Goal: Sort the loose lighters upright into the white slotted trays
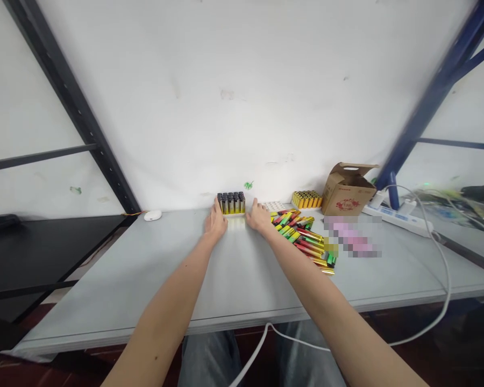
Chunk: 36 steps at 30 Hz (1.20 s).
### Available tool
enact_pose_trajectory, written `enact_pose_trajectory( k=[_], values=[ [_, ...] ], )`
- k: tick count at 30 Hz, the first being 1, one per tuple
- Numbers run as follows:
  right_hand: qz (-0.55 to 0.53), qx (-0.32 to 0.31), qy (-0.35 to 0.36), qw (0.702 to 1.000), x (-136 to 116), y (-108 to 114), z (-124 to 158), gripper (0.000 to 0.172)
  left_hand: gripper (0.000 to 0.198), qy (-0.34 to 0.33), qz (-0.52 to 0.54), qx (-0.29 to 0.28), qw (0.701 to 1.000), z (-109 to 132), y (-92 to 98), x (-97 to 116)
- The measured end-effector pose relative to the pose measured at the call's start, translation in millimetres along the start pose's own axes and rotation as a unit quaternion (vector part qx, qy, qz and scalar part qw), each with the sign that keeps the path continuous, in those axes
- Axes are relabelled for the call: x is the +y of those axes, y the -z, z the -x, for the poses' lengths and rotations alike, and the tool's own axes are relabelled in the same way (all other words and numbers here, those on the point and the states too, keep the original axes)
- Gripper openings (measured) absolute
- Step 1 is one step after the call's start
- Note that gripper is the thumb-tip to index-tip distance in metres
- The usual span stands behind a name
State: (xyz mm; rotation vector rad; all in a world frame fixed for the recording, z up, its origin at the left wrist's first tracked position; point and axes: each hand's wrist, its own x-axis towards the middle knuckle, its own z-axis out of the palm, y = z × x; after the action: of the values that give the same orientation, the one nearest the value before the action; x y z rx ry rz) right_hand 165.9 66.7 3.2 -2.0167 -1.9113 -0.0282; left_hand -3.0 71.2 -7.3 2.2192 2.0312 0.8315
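Note:
Against the wall, a block of upright cylinders (231,202) with black tops and yellow lower parts stands in rows on a thin white tray (237,215). My left hand (216,221) is at the left side of this tray, fingers pointing forward along it. On the opposite side, my right hand (259,216) rests at the tray's right end, its fingers partly bent. The tray is held between the two hands. Just right of my right hand lies a loose pile of shiny cylinders (306,242) in red, green and gold. Behind it sits a white holder with round holes (274,206).
Farther right stand a second block of yellow cylinders (306,199) and an open cardboard box (342,196). A white power strip (403,219) trails cables over the grey table (165,274). A small white case (152,215) lies at the left. Metal posts flank the table.

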Motion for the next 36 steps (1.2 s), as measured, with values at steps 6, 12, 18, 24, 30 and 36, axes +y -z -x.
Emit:
enact_pose_trajectory(
  k=[6, 12, 18, 24, 30, 36],
  values=[
    [0.050, -0.044, -0.032, 0.997, 16.6, 10.7, 6.4, 0.038, 0.083, 0.055, -0.037, 0.013, 0.998, 6.5, -2.8, 6.9],
    [0.061, -0.035, -0.018, 0.997, 16.3, 16.7, 10.1, 0.035, 0.078, 0.078, -0.046, 0.007, 0.996, 16.7, 2.2, 13.8],
    [0.041, 0.018, -0.002, 0.999, 13.2, 30.1, 15.9, 0.032, 0.072, 0.078, -0.081, 0.010, 0.994, 35.0, 4.9, 12.3],
    [0.025, 0.093, 0.045, 0.994, 6.2, 45.5, 34.7, 0.029, 0.060, 0.084, -0.084, 0.023, 0.993, 47.1, 3.7, 11.2],
    [0.034, 0.105, 0.218, 0.970, -23.2, 27.7, 76.2, 0.030, 0.040, 0.076, -0.075, 0.026, 0.994, 49.7, 3.8, 10.4],
    [0.025, 0.087, 0.278, 0.956, -44.7, 9.2, 108.0, 0.029, 0.035, 0.069, -0.060, 0.017, 0.996, 47.2, 2.7, 5.3]
  ],
)
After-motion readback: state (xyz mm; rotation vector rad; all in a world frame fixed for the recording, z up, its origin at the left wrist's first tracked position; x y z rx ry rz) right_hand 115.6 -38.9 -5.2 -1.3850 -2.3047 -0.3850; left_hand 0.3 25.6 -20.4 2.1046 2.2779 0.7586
